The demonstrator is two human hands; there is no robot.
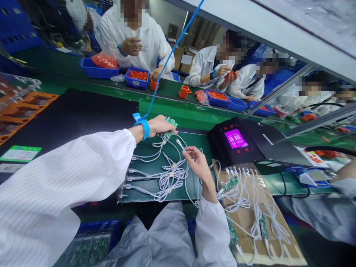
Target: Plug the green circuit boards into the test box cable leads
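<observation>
My left hand (160, 125), with a blue wrist strap (144, 128) on a blue coiled lead, is closed on a small green circuit board (169, 128) above a dark green mat (155, 174). My right hand (196, 159) pinches a white cable (179, 142) near its plug, just right of the board. Several bundled white cables (169, 176) lie on the mat between my arms. Both sleeves are white.
A black tester with a lit pink screen (236, 138) stands to the right, white cables plugged along its front. A cardboard sheet (250, 222) with more boards and cables lies beside it. Across the green conveyor (172, 107), several people in white coats handle orange parts in blue bins (136, 78).
</observation>
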